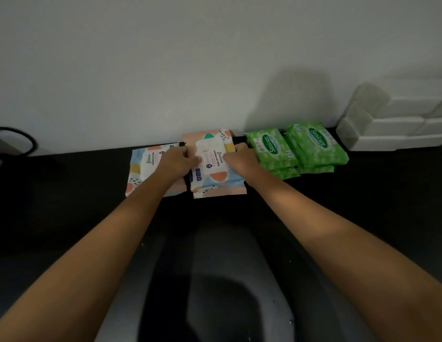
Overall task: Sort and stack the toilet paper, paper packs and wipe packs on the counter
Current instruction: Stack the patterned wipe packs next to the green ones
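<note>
A pastel patterned wipe pack lies on top of a small stack of like packs on the black counter. My left hand grips its left edge and my right hand grips its right edge. Another pastel pack lies flat just to the left, partly under my left forearm. Right of the stack stand two piles of green Sanicare wipe packs. White paper packs are stacked in steps at the far right against the wall.
A white wall rises directly behind the counter. A dark cable loop lies at the far left edge. Below my arms the counter's front edge gives way to a grey floor.
</note>
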Demonstrator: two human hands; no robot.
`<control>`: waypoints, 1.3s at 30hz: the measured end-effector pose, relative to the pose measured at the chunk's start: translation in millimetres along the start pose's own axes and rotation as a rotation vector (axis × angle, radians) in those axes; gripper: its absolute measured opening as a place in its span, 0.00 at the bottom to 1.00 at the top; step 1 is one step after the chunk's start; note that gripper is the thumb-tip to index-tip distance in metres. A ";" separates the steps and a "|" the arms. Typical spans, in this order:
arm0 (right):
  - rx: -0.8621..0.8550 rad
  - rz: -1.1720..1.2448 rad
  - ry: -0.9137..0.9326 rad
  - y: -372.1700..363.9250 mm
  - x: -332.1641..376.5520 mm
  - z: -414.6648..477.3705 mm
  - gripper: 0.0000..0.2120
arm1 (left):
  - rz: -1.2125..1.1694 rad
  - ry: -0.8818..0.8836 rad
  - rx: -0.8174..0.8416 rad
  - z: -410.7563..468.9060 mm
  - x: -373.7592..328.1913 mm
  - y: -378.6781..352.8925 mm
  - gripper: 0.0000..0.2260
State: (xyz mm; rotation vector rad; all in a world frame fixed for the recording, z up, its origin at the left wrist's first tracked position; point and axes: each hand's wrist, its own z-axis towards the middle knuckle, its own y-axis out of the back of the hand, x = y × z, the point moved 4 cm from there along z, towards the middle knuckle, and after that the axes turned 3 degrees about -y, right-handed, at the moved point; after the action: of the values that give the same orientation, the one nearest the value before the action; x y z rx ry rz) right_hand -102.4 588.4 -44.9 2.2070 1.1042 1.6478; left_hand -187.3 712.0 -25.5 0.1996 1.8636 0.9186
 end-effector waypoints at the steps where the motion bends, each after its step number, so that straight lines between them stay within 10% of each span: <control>1: 0.012 0.024 -0.016 -1.3 -1.0 -0.6 0.21 | 0.048 -0.033 -0.026 -0.1 -0.5 1.1 0.05; 6: 0.082 0.074 -0.018 -8.2 -5.5 -4.9 0.34 | 0.114 -0.036 -0.358 -2.3 25.0 31.8 0.23; 11: 0.118 0.072 0.017 -12.2 -4.8 -2.9 0.44 | -0.072 0.356 -0.265 0.0 72.2 51.4 0.33; 39: 0.110 0.100 -0.008 -26.0 3.7 -0.8 0.39 | -0.300 0.295 -0.173 -11.3 78.2 50.0 0.27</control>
State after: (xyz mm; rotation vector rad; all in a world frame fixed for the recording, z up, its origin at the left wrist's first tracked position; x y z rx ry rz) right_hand -114.5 609.0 -55.8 2.3717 1.1255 1.6528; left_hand -247.0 781.1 -45.5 -0.3303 1.9985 0.9286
